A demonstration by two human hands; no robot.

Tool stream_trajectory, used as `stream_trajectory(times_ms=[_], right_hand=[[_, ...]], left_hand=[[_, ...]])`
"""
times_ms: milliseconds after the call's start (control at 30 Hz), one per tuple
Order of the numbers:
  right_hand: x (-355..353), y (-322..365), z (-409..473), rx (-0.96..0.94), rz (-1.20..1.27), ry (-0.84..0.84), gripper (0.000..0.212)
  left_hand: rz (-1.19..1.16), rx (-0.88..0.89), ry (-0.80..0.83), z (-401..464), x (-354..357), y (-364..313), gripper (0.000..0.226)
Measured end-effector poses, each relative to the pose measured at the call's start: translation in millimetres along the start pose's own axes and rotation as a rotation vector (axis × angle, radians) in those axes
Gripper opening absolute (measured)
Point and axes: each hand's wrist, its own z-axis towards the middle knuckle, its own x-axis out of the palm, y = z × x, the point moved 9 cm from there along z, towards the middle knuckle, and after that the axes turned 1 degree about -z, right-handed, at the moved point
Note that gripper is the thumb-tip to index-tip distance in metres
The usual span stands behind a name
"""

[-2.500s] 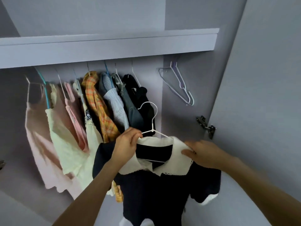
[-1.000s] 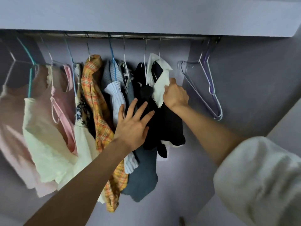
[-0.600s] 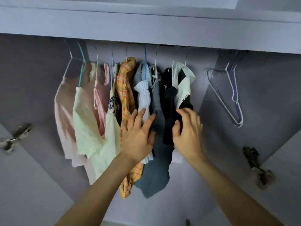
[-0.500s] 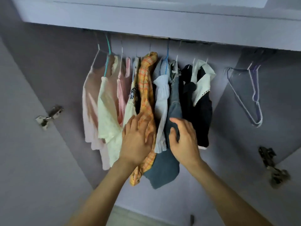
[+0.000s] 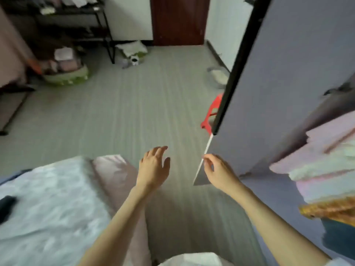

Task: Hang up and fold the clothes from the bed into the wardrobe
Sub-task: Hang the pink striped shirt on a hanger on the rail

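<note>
both hands are empty with loose fingers, the left hand [image 5: 153, 167] and right hand [image 5: 218, 169] out over the floor [image 5: 134, 112]. the bed [image 5: 48, 198] sits low on the left, the wardrobe door [image 5: 288, 73] on the right (clothes [image 5: 326, 166] hang there). next, i think, reach to the bed for more.

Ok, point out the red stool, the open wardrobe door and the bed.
red stool [image 5: 211, 114], head view, on its visible leg.
wardrobe door [image 5: 288, 83], head view, on its inner face.
bed [image 5: 48, 198], head view, on the white cover.
</note>
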Motion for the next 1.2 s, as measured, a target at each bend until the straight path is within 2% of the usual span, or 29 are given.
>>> stream_trajectory(times_ms=[100, 167, 300, 467, 600, 700, 833, 933, 967, 1033, 1100, 1133, 1200], right_hand=[[111, 96, 8, -0.148, -0.034, 0.264, 0.030], [156, 127, 4, -0.195, -0.050, 0.352, 0.030], [293, 232, -28, -0.379, -0.069, 0.639, 0.031], [420, 323, -67, -0.551, -0.128, 0.894, 0.033], [502, 389, -86, -0.667, -0.167, 0.948, 0.034], [555, 431, -104, -0.739, -0.158, 0.969, 0.035], [617, 460, -121, -0.798, -0.149, 0.993, 0.037], [642, 462, -126, -0.812, -0.140, 1.000, 0.037], [646, 462, -126, -0.798, -0.128, 1.010, 0.036], [656, 455, -125, -0.712, -0.102, 1.040, 0.036], [658, 449, -123, -0.578, -0.032, 1.072, 0.033], [658, 447, -121, -0.474, 0.040, 1.099, 0.033], [654, 445, -124, -0.204, 0.219, 1.206, 0.040]], left_hand=[[0.012, -0.281, -0.120, -57, -62, 129, 0.042], [-0.003, -0.376, -0.158, -91, -80, 174, 0.040], [-0.025, -0.659, -0.302, -192, -134, 296, 0.037], [0.083, -0.919, -0.301, -276, -182, 422, 0.040], [0.257, -1.076, -0.349, -331, -235, 520, 0.046], [0.302, -1.195, -0.380, -373, -259, 592, 0.057], [0.199, -1.519, -0.415, -441, -260, 687, 0.084], [0.073, -1.712, -0.440, -485, -245, 728, 0.105], [0.070, -1.729, -0.464, -492, -245, 733, 0.102], [0.098, -1.645, -0.553, -489, -245, 736, 0.071], [0.107, -1.397, -0.664, -458, -245, 713, 0.029], [0.096, -1.240, -0.693, -435, -241, 691, 0.015], [0.060, -0.901, -0.651, -389, -222, 628, 0.012]])
